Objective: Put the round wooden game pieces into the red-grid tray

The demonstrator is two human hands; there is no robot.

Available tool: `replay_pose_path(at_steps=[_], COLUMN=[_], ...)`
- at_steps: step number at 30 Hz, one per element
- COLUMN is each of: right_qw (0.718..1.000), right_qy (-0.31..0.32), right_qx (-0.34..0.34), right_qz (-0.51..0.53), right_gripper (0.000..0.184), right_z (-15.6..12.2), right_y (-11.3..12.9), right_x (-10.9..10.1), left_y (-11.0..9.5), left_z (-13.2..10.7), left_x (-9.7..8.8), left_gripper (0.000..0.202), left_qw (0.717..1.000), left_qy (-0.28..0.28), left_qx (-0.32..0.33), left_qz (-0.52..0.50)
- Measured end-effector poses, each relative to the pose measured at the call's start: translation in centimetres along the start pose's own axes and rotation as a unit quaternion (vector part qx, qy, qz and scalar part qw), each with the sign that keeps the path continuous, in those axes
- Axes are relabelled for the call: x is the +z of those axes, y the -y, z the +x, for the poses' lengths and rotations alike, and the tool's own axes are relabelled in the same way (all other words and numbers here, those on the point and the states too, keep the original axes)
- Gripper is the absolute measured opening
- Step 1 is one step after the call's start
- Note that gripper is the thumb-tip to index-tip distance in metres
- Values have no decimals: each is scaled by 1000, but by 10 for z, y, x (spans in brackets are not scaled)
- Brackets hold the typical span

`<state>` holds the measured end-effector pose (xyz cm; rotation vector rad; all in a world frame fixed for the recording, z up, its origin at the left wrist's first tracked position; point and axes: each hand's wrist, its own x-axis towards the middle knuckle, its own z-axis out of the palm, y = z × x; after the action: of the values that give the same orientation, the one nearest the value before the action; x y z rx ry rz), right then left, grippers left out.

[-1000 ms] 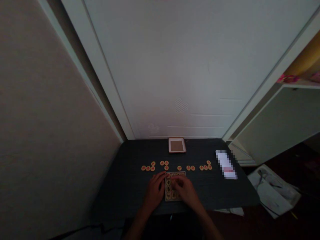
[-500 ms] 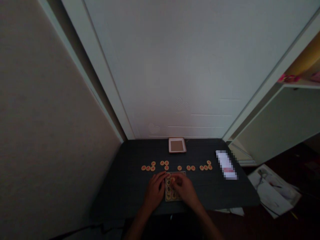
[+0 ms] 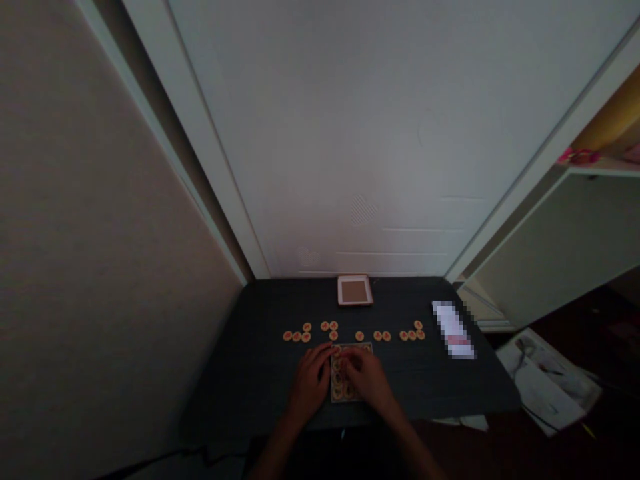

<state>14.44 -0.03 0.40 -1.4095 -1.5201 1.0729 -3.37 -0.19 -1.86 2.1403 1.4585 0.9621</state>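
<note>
A small flat box (image 3: 340, 390) of round wooden game pieces with red marks lies near the front edge of a dark table (image 3: 250, 360). My left hand (image 3: 311, 380) rests against the box's left side, fingers curled along it. My right hand (image 3: 367, 377) lies over the box's right half, fingertips bent down onto the pieces inside; what they pinch is too small to make out. Several more round pieces (image 3: 333, 327) lie in a loose row just beyond the box, from left (image 3: 295, 336) to right (image 3: 412, 333).
The box's empty lid (image 3: 355, 291) sits at the table's back edge by the white door. A white blurred-out card (image 3: 453, 328) lies at the right of the table. Papers (image 3: 545, 380) lie on the floor to the right. A beige wall closes the left.
My right hand's fingers have shifted slightly over the pieces in the box. My left hand and the pieces on the table have stayed put.
</note>
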Motion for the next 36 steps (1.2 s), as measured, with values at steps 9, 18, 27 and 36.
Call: replay_pose_path(at_steps=[9,18,27,36], right_qw=[998,992,984,981], right_qy=[-36,-60,-8,1], right_qx=[-7,-48,-117,-122], right_qz=[-50,-100,-136,-150], right_gripper=[14,13,10,18], right_z=[1,-4,-13,-9], right_y=[8,5,3,-3], right_x=[5,6,-1,6], left_y=[0,-3,1,1], left_z=[-1,0,-1,0], left_x=[1,-2,2,1], left_gripper=[40,39,39,39], left_qw=[1000,1000,1000,1000], left_qy=[5,-3,1,4], left_qx=[-3,3,-2,-2], left_qz=[-6,0,-4,-11])
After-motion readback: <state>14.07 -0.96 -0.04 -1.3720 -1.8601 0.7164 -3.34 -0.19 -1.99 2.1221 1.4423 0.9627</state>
